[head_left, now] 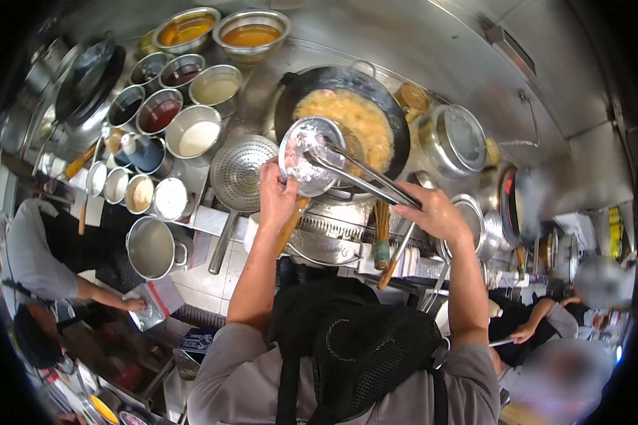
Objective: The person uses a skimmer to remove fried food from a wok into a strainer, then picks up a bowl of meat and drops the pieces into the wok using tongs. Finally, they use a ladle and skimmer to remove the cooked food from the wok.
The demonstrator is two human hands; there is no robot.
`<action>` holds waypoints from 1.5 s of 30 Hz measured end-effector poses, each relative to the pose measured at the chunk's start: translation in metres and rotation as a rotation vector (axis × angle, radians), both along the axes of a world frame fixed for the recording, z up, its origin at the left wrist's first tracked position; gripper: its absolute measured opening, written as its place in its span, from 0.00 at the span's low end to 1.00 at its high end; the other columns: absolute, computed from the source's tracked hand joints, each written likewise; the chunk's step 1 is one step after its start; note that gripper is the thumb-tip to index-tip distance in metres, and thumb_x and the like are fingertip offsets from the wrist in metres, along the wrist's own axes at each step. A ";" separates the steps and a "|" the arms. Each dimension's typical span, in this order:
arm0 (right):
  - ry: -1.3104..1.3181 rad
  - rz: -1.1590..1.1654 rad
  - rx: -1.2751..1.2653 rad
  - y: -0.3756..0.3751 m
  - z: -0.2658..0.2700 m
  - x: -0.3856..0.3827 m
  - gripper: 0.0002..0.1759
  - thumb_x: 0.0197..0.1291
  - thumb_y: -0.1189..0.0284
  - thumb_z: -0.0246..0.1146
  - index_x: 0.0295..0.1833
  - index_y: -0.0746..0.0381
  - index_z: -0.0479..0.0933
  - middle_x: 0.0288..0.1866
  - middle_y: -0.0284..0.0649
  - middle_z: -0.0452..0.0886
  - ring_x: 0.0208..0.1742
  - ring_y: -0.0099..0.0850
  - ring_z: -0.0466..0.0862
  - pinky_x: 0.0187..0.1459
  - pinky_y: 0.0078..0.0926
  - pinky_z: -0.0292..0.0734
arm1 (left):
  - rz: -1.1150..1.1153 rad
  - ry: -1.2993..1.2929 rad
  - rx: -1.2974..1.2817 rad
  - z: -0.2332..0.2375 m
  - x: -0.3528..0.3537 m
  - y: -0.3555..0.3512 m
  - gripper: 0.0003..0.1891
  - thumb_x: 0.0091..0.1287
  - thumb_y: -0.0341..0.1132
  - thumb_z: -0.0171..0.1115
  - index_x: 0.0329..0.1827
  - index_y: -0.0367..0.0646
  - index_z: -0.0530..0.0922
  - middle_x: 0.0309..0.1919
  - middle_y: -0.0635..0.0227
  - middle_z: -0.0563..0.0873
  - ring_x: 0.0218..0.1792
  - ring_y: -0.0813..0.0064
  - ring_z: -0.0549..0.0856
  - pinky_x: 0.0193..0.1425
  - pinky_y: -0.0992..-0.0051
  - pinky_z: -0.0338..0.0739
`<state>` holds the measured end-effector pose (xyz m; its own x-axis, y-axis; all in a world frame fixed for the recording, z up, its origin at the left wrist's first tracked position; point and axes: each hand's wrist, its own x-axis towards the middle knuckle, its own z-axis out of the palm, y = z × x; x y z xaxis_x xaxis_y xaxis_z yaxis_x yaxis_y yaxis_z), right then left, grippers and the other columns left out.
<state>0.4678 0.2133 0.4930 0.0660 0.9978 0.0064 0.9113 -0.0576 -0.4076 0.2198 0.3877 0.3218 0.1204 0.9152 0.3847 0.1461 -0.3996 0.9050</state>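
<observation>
My left hand (276,190) grips the rim of a metal bowl (310,185), tilted toward me, with white-coated pale pieces inside. In my right hand (436,214) is a pair of metal tongs (365,185), their tips reaching into the bowl among the pieces. Just beyond the bowl sits a black wok (398,120) with bubbling golden oil (354,117) and a few pieces frying near its far side. The bowl overlaps the wok's near left edge in this view.
A perforated strainer (244,166) lies left of the wok. Several metal pots of sauces, such as a red one (159,112), and two bowls of orange liquid (252,35) stand back left. A lidded pot (452,138) is on the right. Co-workers stand left (39,248) and right (539,319).
</observation>
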 end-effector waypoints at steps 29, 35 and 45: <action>-0.223 -0.372 -0.077 -0.010 -0.055 0.075 0.26 0.65 0.58 0.65 0.63 0.63 0.78 0.45 0.59 0.86 0.49 0.56 0.85 0.53 0.50 0.80 | -0.191 -0.507 -0.564 0.010 0.016 -0.007 0.08 0.71 0.22 0.54 0.51 0.34 0.72 0.51 0.54 0.82 0.47 0.65 0.88 0.45 0.66 0.92; -0.261 -0.437 -0.027 0.018 -0.048 0.080 0.30 0.64 0.54 0.66 0.66 0.61 0.76 0.50 0.60 0.85 0.53 0.57 0.84 0.56 0.51 0.79 | -0.099 -0.450 -0.548 0.007 -0.014 -0.011 0.07 0.71 0.24 0.56 0.50 0.35 0.73 0.48 0.58 0.83 0.43 0.70 0.87 0.40 0.72 0.90; 0.007 -0.221 0.240 -0.020 0.004 0.013 0.30 0.64 0.59 0.69 0.66 0.65 0.77 0.51 0.59 0.85 0.51 0.50 0.88 0.54 0.41 0.81 | -0.015 -0.169 -0.221 -0.005 0.016 0.000 0.06 0.70 0.28 0.60 0.42 0.34 0.73 0.44 0.66 0.67 0.39 0.76 0.76 0.36 0.76 0.88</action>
<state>0.4810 0.1928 0.4966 0.2820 0.9294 0.2380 0.8843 -0.1556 -0.4402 0.2355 0.3872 0.3165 0.0861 0.9777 0.1915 -0.0191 -0.1906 0.9815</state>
